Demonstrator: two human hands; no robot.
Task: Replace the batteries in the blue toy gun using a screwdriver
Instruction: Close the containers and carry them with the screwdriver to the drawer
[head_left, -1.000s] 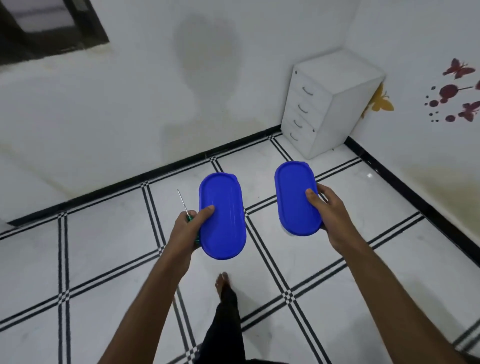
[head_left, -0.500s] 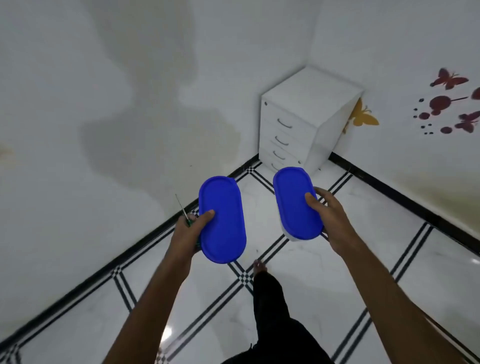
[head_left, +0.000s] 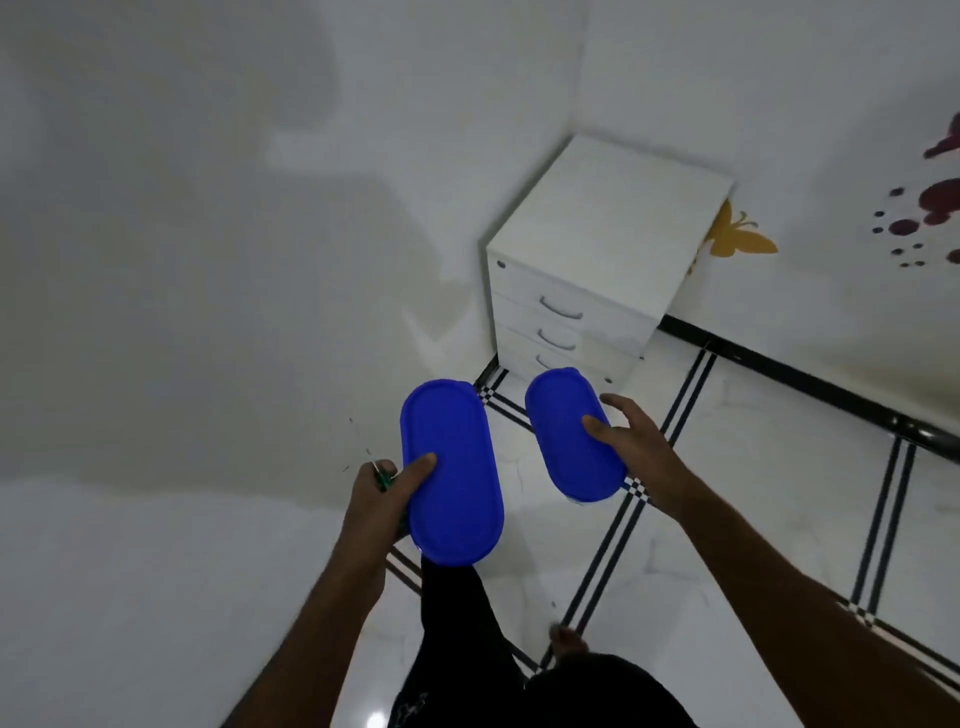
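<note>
My left hand (head_left: 382, 493) grips an oval container with a blue lid (head_left: 452, 478), thumb on top of the lid, and holds a green-handled screwdriver (head_left: 382, 477) against it, its thin shaft blurred and pointing up-left. My right hand (head_left: 631, 447) grips a second blue-lidded oval container (head_left: 563, 431), thumb pressed on the lid, fingers round its right side. Both containers are carried at waist height, side by side and apart. No blue toy gun or batteries are in sight.
A white drawer cabinet (head_left: 597, 270) stands in the room's corner just ahead. White walls rise left and right, the right one with butterfly stickers (head_left: 737, 239). The floor is white tile with black stripe lines (head_left: 618, 530). My dark trouser legs and feet show below.
The view has swung further toward the corner and the cabinet looms closer. Both hands keep the same hold on the containers; the screwdriver stays in my left hand.
</note>
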